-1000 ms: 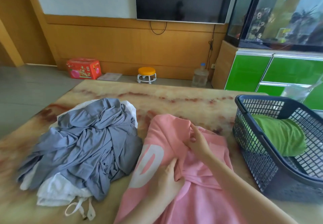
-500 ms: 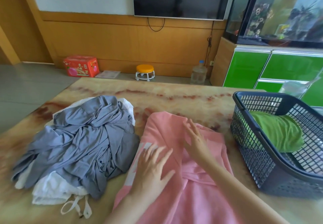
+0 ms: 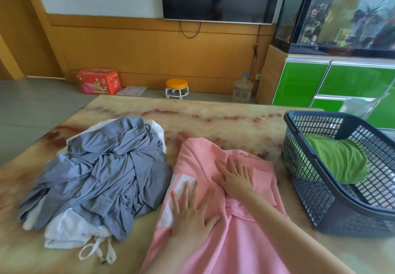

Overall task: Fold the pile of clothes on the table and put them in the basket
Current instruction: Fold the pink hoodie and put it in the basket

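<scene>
**Both palms flat on pink garment**

Pink garment lies on tabletop at 6 o'clock, running off the near edge. Left hand rests on it, fingers straight and spread, grasping nothing. Right hand lies flat at 1 o'clock of the left, fingers likewise released. Unfolded pile at 9 o'clock: grey garment over white garment. Basket at 3 o'clock, green garment inside.
</scene>
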`<state>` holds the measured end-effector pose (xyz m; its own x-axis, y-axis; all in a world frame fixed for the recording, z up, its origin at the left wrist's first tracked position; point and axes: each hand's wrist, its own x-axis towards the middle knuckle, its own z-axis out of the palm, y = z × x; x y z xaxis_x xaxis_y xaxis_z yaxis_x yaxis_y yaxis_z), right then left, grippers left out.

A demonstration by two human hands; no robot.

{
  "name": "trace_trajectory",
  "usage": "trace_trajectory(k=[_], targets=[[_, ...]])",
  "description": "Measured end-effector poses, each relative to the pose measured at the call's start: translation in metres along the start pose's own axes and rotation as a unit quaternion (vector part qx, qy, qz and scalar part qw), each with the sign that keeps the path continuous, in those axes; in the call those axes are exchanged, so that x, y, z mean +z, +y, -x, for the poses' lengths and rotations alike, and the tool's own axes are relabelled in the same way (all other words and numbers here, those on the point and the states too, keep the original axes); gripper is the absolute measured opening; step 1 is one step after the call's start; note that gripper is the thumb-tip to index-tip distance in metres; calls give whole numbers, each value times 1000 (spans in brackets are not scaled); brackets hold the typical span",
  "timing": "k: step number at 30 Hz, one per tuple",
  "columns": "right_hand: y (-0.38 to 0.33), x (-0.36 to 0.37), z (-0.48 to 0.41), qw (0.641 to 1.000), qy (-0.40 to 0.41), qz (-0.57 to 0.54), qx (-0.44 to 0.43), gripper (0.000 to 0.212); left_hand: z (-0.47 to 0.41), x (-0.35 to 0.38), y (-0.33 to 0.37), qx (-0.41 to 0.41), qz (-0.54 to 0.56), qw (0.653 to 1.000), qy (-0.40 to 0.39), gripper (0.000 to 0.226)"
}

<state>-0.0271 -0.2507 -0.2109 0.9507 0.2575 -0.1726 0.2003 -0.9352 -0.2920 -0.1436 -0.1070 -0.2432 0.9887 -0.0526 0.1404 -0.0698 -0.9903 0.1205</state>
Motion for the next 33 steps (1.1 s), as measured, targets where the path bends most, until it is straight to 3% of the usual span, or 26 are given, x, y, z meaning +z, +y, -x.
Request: trace_trajectory(k=[2, 4, 7, 9, 12, 16, 21, 23, 26, 29, 33], targets=[[-11, -6, 13, 998, 42, -32, 23, 58, -2, -17, -4, 13, 47, 999, 0, 61], [-22, -9, 35, 991, 82, -92, 43, 57, 9, -34, -20, 15, 174, 984, 23, 65], [-31, -2, 81, 981, 133, -135, 34, 58, 49, -56, -49, -72, 333, 931, 134, 51], [-35, 10, 117, 971, 149, -185, 12, 60, 84, -62, -63, -155, 376, 907, 109, 43], [-45, 31, 172, 956, 115, -269, -3, 64, 131, -61, -71, -221, 405, 887, 37, 39], [-64, 55, 210, 961, 77, -263, 30, 67, 163, -56, -72, -243, 411, 879, 17, 24], [-88, 69, 235, 949, 50, -302, 71, 93, 182, -60, -63, -259, 385, 885, -32, 6], [-94, 65, 243, 940, 64, -328, 75, 87, 191, -56, -60, -262, 370, 891, -41, 11], [-89, 52, 251, 923, 98, -368, 58, 75, 202, -51, -58, -263, 410, 868, -96, 11], [-68, 39, 259, 916, 140, -373, 48, 69, 209, -49, -55, -250, 449, 855, -67, 9], [-44, 47, 265, 932, 144, -322, 81, 56, 214, -51, -38, -278, 528, 799, -70, 24]])
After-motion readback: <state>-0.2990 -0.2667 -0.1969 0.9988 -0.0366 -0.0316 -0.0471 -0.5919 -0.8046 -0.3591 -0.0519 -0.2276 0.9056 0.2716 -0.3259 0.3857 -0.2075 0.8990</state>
